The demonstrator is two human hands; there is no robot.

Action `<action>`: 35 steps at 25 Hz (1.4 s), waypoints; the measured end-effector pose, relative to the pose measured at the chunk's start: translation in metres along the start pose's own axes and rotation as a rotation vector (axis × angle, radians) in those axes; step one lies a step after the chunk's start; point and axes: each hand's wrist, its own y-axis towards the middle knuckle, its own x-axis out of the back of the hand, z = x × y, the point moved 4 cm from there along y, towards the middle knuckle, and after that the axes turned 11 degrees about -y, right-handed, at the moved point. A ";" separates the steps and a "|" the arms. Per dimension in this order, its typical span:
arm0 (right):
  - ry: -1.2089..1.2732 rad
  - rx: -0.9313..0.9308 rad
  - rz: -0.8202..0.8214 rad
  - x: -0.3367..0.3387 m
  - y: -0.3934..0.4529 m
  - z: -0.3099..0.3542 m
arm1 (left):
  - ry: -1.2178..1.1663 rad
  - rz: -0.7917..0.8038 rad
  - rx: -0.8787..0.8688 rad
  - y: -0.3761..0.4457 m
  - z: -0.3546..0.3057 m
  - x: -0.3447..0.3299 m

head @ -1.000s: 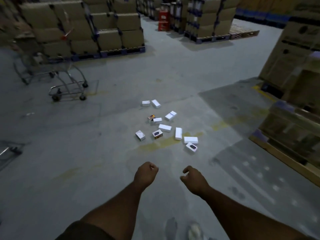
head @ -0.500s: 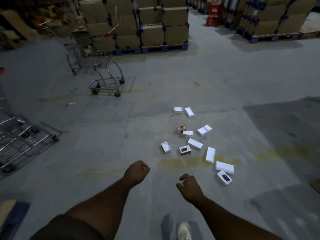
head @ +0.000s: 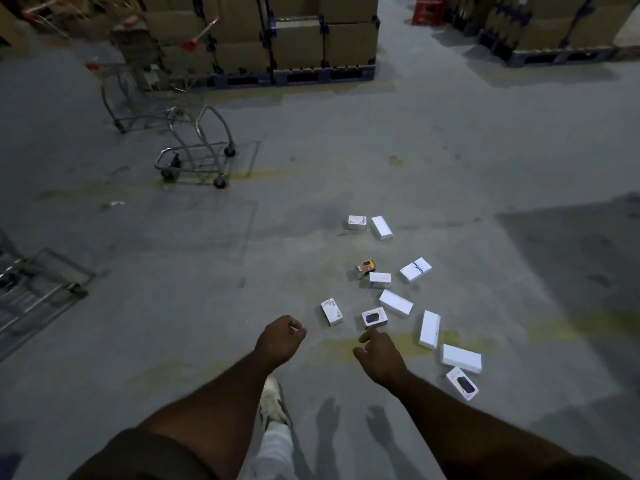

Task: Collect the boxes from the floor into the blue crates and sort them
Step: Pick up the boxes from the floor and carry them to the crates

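- Boxes (head: 396, 302) lie scattered on the floor (head: 450, 150), none held.
- Left hand (head: 280, 337) curled into a fist, empty.
- Right hand (head: 381, 355) loosely curled, forefinger out, empty; in the picture it sits just below a dark-printed box (head: 374, 317).
- Step: approach, collecting not begun.
- No blue crates in view; carts (head: 194, 157) stand well apart, left.
- Next: stoop, grip nearest box.

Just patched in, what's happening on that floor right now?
A person stands over a scatter of small boxes on the concrete floor, mostly white. Nothing is picked up yet: the left hand is curled in a fist and holds nothing, the right hand hangs loose near the closest boxes. No blue crate is clearly visible.
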 end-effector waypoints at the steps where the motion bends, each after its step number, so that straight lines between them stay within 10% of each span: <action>1: 0.002 -0.021 -0.003 0.001 0.018 0.007 | -0.011 0.016 -0.006 0.024 -0.002 0.007; 13: 0.170 -0.236 -0.128 0.051 0.180 0.135 | 0.176 0.227 -0.109 0.278 -0.106 0.098; 25: 0.315 -0.312 -0.058 0.104 0.347 0.126 | 0.327 0.345 -0.082 0.437 -0.198 0.064; 35: 0.506 -0.612 -0.155 0.130 0.423 0.055 | 0.698 0.678 -0.420 0.536 -0.288 -0.082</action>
